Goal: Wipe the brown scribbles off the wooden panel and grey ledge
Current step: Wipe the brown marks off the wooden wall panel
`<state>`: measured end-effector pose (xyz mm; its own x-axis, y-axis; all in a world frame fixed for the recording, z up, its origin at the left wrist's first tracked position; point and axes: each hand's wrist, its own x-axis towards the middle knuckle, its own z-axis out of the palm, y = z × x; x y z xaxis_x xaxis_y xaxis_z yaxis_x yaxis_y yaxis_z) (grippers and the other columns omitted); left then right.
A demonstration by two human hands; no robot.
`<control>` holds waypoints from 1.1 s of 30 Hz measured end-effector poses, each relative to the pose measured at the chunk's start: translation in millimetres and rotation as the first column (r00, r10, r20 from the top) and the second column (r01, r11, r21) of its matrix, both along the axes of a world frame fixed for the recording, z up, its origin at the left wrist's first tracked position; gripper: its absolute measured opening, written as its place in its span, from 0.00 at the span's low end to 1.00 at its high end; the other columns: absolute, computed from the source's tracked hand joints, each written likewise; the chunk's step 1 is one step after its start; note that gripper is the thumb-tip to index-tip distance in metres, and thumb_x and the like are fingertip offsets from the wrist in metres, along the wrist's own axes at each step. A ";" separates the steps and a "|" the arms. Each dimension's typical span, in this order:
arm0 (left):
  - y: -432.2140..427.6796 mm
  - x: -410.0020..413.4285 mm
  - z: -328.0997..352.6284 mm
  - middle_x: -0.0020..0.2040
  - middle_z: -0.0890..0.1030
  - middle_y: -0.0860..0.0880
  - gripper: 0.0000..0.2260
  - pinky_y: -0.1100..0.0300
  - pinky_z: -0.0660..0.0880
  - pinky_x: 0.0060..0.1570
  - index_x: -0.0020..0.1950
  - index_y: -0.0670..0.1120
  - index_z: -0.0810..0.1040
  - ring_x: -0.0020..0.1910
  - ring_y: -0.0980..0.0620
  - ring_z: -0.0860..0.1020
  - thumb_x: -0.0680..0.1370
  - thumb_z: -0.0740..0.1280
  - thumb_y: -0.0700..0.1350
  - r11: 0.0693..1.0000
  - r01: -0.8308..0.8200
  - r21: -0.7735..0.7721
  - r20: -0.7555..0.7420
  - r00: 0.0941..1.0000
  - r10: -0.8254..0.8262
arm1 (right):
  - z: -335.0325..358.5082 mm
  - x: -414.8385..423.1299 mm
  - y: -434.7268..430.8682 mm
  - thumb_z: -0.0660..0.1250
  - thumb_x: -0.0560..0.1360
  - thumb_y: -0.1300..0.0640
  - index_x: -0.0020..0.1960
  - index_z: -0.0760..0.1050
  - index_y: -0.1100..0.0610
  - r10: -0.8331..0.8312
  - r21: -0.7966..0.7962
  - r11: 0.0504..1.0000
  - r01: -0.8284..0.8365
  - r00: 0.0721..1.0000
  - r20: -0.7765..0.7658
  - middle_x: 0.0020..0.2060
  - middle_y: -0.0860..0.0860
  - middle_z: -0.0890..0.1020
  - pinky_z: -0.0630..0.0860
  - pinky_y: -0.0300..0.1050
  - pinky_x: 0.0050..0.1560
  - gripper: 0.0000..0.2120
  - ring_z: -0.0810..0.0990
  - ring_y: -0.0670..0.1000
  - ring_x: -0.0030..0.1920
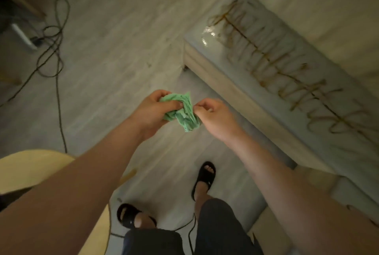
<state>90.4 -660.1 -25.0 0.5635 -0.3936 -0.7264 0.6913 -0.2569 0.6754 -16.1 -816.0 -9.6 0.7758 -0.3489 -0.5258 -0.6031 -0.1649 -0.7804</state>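
Both hands are being held on a crumpled green cloth, gripped by the left hand and pinched by the right hand. Brown scribbles are being left untouched along the grey ledge, which runs diagonally to the upper right, nearer the right hand.

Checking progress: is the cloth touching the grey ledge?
No, the left hand and right hand hold the green cloth above the floor, apart from the ledge.

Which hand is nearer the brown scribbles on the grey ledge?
Right. The right hand pinches the crumpled green cloth short of the brown scribbles; the left hand grips it farther away.
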 end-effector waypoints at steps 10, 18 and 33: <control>-211.9 37.7 23.4 0.48 0.83 0.42 0.17 0.53 0.80 0.41 0.62 0.41 0.76 0.43 0.47 0.84 0.74 0.72 0.37 0.960 0.279 -0.023 0.013 0.960 -0.279 | 20.0 -0.1 -172.3 0.69 0.80 0.43 0.48 0.78 0.48 -0.178 0.008 0.984 0.178 0.979 0.096 0.39 0.50 0.83 0.79 0.50 0.41 0.10 0.83 0.49 0.39; -303.4 131.8 12.8 0.62 0.82 0.37 0.24 0.45 0.80 0.59 0.68 0.36 0.77 0.59 0.37 0.82 0.77 0.72 0.50 0.879 0.444 -0.175 -0.100 0.880 -0.464 | 14.2 71.2 -247.0 0.69 0.82 0.52 0.54 0.83 0.55 -0.490 0.281 0.847 0.451 0.868 0.086 0.45 0.49 0.87 0.81 0.46 0.49 0.08 0.86 0.49 0.47; -443.8 368.5 13.8 0.56 0.85 0.44 0.14 0.57 0.80 0.45 0.63 0.44 0.82 0.50 0.48 0.84 0.81 0.63 0.46 0.810 0.570 -0.140 -0.190 0.787 -0.587 | 23.7 282.7 -337.2 0.62 0.84 0.48 0.60 0.83 0.50 -0.768 0.341 0.615 0.711 0.638 0.055 0.57 0.48 0.86 0.74 0.59 0.70 0.13 0.83 0.50 0.60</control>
